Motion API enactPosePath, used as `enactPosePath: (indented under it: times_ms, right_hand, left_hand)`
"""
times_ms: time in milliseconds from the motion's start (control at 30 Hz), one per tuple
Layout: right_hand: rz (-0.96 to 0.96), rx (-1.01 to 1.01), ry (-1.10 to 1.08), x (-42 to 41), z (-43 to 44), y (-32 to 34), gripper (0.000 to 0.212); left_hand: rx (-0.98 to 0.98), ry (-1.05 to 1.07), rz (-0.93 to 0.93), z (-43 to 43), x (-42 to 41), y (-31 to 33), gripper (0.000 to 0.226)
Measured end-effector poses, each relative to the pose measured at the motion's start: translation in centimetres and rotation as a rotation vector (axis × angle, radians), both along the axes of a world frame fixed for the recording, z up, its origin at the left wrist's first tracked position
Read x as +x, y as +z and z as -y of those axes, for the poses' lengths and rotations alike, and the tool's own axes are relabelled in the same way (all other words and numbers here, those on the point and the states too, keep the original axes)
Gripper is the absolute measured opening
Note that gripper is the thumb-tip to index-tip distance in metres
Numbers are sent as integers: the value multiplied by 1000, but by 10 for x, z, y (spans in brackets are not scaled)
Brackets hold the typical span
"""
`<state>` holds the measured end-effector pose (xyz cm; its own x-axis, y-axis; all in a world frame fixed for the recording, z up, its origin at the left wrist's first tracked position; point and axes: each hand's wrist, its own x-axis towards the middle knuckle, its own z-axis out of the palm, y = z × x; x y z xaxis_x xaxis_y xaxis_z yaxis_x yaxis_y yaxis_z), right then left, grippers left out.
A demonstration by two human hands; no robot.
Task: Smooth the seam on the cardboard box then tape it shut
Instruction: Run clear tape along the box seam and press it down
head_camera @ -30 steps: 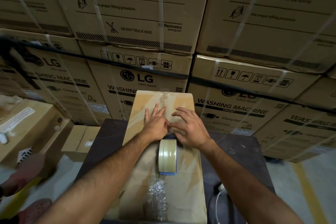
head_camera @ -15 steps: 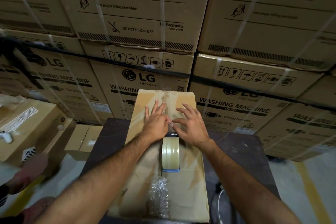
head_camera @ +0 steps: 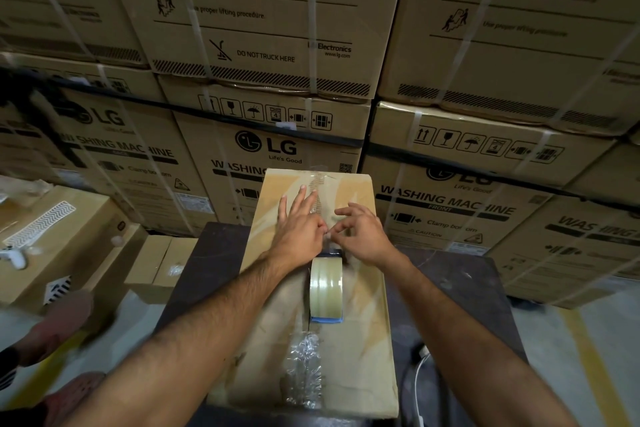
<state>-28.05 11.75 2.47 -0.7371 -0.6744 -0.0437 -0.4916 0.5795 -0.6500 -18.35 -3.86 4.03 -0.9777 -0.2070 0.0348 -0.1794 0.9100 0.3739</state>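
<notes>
A long, narrow cardboard box (head_camera: pixel 360 340) lies lengthwise on a dark table (head_camera: pixel 207 270). Clear tape runs along the far part of its centre seam (head_camera: pixel 317 184), and crumpled clear tape (head_camera: pixel 304 367) sits on the near part. A roll of clear tape (head_camera: pixel 325 288) stands on edge on the seam mid-box. My left hand (head_camera: pixel 299 229) lies flat on the box just beyond the roll, fingers stretched along the seam. My right hand (head_camera: pixel 363 236) is beside it with curled fingers, thumb and forefinger pinching the tape strip at the seam.
Strapped washing-machine cartons (head_camera: pixel 277 149) are stacked like a wall right behind the table. Smaller cardboard boxes (head_camera: pixel 52 236) stand on the floor to the left. Another person's blurred feet (head_camera: pixel 55 326) are at the lower left. A white cable (head_camera: pixel 419 374) hangs at the table's right.
My right hand has lifted from lying flat and curled into a pinch at the seam. My left hand has slid slightly farther along the seam. The roll has stayed put.
</notes>
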Motion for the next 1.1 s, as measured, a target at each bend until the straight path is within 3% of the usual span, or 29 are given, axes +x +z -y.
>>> enactPosePath:
  times_ms: [267,433,567,733,967,1033,1100]
  right_hand:
    - [-269,260,197,-2,2,23,22]
    - [-476,248,241,11,-1,17,27]
    - [-531,206,260,19,-7,7,31]
    - [-447,175,255,21,-9,4,27]
    - [-78,66,68,9,-21,3,34]
    - [-7,-29,-79,20,-28,3,40]
    - [96,-139,-185,45,-32,8,61]
  left_hand:
    - [-98,-37,2,1,2,2,13]
    - [-186,-74,-24,3,6,4,14]
    - [-300,-150,-20,3,8,2,9]
    - [-372,-205,-38,3,8,0,5]
    - [-306,-162,-81,16,10,-7,10]
    - [-264,-159,-81,20,14,-5,30]
    - [-238,-145,-77,22,18,-1,61]
